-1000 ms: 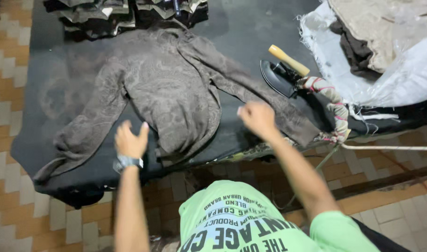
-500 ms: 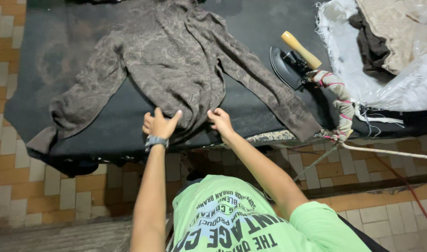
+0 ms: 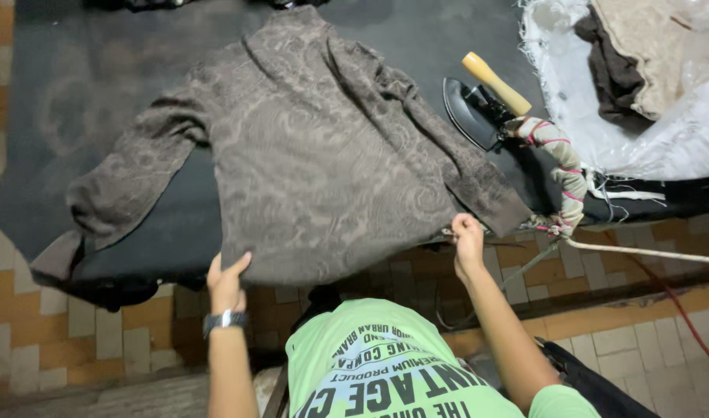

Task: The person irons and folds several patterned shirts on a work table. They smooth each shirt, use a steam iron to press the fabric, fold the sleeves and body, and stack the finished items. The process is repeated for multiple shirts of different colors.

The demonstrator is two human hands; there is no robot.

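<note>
The brown patterned shirt lies spread on the dark table, its hem hanging just over the near edge, one sleeve trailing off to the left. The left hand, with a watch at the wrist, pinches the hem at one corner, and the right hand is clamped on the hem at the other. An iron with a wooden handle rests just beside the right sleeve, near a heap of cloth.
</note>
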